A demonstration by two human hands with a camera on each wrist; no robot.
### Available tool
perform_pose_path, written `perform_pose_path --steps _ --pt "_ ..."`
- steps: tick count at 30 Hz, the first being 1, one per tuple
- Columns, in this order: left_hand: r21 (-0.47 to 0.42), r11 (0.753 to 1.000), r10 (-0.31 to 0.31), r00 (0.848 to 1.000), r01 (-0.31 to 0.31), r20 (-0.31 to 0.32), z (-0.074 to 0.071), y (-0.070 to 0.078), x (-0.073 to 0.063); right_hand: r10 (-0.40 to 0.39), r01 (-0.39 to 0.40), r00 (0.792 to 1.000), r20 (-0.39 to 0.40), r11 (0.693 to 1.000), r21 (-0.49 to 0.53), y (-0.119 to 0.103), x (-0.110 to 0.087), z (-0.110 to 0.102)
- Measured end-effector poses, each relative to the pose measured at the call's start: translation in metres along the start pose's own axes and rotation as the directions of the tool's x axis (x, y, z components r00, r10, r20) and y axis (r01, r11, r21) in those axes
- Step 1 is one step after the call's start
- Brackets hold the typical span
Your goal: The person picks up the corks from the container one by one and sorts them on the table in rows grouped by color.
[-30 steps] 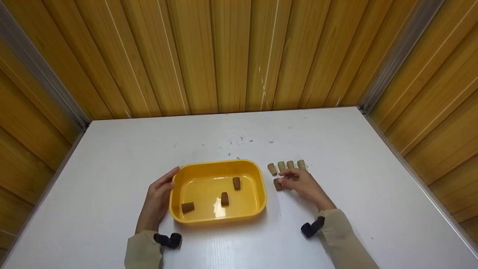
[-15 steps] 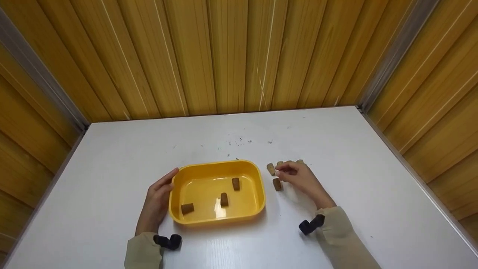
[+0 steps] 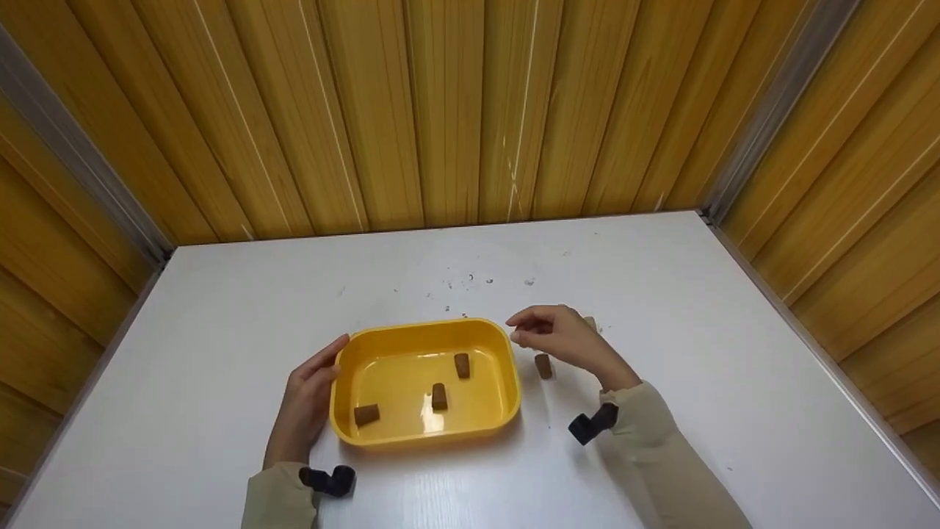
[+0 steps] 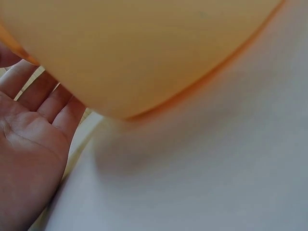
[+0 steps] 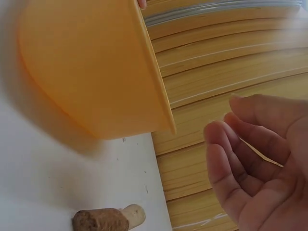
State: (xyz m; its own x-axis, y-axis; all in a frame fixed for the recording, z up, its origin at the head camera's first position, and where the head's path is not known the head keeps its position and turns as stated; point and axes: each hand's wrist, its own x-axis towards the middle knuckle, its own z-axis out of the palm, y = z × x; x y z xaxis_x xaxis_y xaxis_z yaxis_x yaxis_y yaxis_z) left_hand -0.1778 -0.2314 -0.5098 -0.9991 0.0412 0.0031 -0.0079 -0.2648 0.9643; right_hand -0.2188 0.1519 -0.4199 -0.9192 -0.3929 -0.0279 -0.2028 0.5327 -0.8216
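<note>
yellow tub (image 3: 396,375), brown corks (image 3: 439,397) inside, left hand (image 3: 307,389) gripping its rim, right hand (image 3: 562,336) beside it, fingers loose

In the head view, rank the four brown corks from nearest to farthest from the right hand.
From the right hand:
1. Table cork, right of the tub
2. Right cork, in tub
3. Middle cork, in tub
4. Left cork, in tub

- Tray (image 3: 396,375) is gleaming yellow.
- Plugs (image 3: 439,397) inside are showing brown.
- Counter (image 3: 257,294) is showing white, dark-flecked.
- Wall (image 3: 448,110) is displaying yellow-brown wood grain.
- Sleeves (image 3: 275,499) are looking beige.
</note>
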Motion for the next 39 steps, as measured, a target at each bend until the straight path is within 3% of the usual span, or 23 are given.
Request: perform_pose_path --steps 7,16,27,39 --pt "0.008 1.0 -0.017 1.0 0.017 -0.003 0.0 0.001 0.002 -0.048 0.058 0.992 0.113 0.995 -0.086 -0.021 0.015 0.006" --pt "-0.041 0.999 -0.003 1.0 0.002 -0.009 0.001 0.001 0.004 -0.031 0.076 0.968 0.248 0.981 -0.177 -0.037 0.037 0.016" --pt "-0.028 0.999 -0.02 1.0 0.02 -0.006 0.002 0.003 0.003 0.053 0.044 0.946 0.321 0.957 -0.286 -0.046 0.056 0.032" --pt "-0.044 0.999 -0.005 0.999 0.004 -0.039 0.005 0.0 0.004 0.199 -0.076 0.927 0.32 0.93 -0.359 -0.049 0.069 0.051"
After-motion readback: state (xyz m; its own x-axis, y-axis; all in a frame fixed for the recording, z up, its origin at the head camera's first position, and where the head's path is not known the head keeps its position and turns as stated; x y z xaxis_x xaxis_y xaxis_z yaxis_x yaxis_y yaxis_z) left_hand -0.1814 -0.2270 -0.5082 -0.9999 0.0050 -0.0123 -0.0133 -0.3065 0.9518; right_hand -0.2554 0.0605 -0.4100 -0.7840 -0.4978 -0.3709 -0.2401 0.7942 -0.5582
